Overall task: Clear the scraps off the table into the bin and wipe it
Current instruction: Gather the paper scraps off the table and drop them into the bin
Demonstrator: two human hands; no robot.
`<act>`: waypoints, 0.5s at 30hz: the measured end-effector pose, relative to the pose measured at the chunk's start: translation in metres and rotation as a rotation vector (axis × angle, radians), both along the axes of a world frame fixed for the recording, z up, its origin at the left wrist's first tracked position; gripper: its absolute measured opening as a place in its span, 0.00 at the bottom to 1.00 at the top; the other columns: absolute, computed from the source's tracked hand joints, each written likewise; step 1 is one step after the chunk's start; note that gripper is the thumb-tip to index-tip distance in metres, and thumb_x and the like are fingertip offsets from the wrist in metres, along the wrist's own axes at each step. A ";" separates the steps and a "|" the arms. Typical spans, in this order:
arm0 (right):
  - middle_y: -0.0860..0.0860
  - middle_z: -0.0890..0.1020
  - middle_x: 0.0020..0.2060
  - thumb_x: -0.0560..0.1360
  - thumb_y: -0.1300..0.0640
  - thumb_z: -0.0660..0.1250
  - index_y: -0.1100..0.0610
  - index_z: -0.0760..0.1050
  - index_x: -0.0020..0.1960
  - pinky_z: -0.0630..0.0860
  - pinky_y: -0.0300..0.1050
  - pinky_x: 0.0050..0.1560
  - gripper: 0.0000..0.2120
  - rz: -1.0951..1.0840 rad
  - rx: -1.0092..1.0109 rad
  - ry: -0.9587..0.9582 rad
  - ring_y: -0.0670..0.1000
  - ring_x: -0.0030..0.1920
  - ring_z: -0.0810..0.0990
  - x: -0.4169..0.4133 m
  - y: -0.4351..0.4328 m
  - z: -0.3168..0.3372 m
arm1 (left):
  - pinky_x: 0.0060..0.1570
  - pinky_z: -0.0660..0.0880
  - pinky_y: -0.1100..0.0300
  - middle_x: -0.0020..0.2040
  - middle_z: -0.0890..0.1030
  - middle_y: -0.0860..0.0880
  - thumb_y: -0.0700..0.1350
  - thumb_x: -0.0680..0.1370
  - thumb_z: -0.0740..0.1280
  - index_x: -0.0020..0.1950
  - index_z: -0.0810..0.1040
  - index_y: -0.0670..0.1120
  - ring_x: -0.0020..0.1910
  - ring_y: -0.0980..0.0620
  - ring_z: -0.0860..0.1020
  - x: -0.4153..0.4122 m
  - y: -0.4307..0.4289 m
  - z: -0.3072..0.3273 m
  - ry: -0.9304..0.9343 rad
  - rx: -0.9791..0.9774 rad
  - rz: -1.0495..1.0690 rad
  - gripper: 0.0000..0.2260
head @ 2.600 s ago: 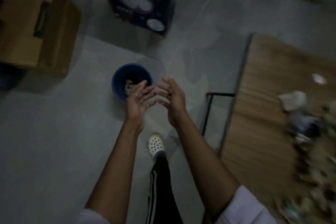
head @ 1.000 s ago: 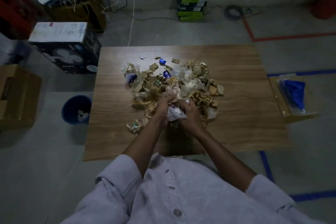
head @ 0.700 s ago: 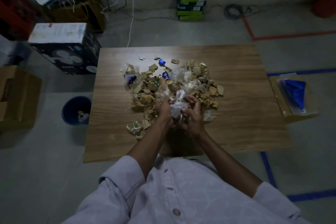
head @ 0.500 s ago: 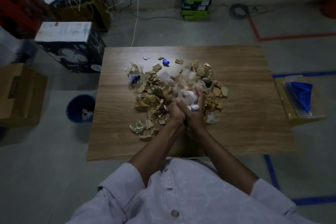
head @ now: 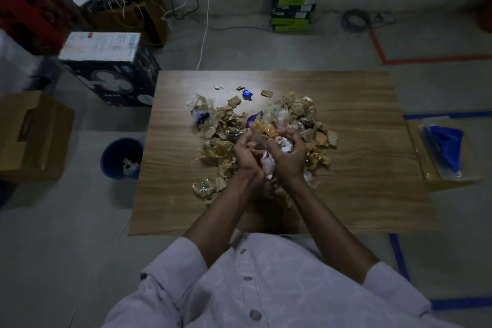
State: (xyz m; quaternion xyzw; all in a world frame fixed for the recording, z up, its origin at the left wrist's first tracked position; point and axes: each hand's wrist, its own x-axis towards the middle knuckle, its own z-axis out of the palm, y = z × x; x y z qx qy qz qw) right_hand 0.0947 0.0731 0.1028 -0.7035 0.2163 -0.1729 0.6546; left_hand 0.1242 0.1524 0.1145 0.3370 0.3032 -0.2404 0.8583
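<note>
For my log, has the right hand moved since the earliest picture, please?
Yes: the right hand went from above the bin rightward to the scraps on the table.

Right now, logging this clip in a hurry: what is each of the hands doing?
Left hand: grips a bunch of scraps.
Right hand: grips the same bunch of scraps.

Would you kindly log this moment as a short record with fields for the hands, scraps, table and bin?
table: wood-grain, bare round its edges
scrap pile: spread over the table's middle, below the hands
left hand: curled round one side of a handful of scraps
right hand: curled round its other side
bin: blue, on the floor left of the table, some scraps inside
wiping: not yet begun
</note>
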 end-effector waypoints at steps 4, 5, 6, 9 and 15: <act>0.53 0.82 0.44 0.68 0.65 0.73 0.56 0.79 0.48 0.78 0.43 0.44 0.10 0.074 0.094 0.015 0.48 0.43 0.80 -0.010 -0.009 0.009 | 0.42 0.77 0.53 0.43 0.83 0.42 0.40 0.73 0.59 0.56 0.81 0.43 0.40 0.43 0.82 0.023 0.010 -0.001 -0.034 0.066 0.180 0.16; 0.53 0.81 0.43 0.69 0.68 0.73 0.59 0.79 0.49 0.77 0.41 0.43 0.10 0.102 0.100 0.003 0.47 0.42 0.80 -0.012 -0.013 0.012 | 0.44 0.77 0.53 0.48 0.84 0.43 0.40 0.68 0.60 0.53 0.82 0.43 0.47 0.41 0.81 0.029 0.011 -0.003 -0.051 0.060 0.212 0.17; 0.52 0.81 0.43 0.71 0.70 0.72 0.62 0.78 0.50 0.77 0.39 0.43 0.10 0.133 0.102 -0.002 0.45 0.41 0.80 -0.014 -0.018 0.014 | 0.46 0.77 0.53 0.51 0.85 0.43 0.41 0.66 0.61 0.48 0.84 0.43 0.53 0.41 0.80 0.032 0.011 -0.002 -0.077 0.047 0.205 0.16; 0.53 0.81 0.43 0.71 0.68 0.71 0.60 0.78 0.49 0.78 0.42 0.43 0.09 0.196 0.140 -0.017 0.49 0.42 0.81 -0.016 -0.033 0.020 | 0.50 0.80 0.48 0.60 0.83 0.39 0.48 0.76 0.61 0.59 0.84 0.39 0.57 0.38 0.81 0.037 0.011 -0.001 -0.208 0.130 -0.044 0.20; 0.54 0.82 0.46 0.73 0.65 0.71 0.56 0.78 0.50 0.78 0.43 0.43 0.08 0.005 0.269 -0.020 0.49 0.44 0.82 -0.004 -0.040 0.024 | 0.43 0.79 0.57 0.46 0.86 0.47 0.51 0.85 0.55 0.49 0.82 0.46 0.44 0.49 0.82 0.008 -0.014 0.012 -0.287 0.405 -0.406 0.18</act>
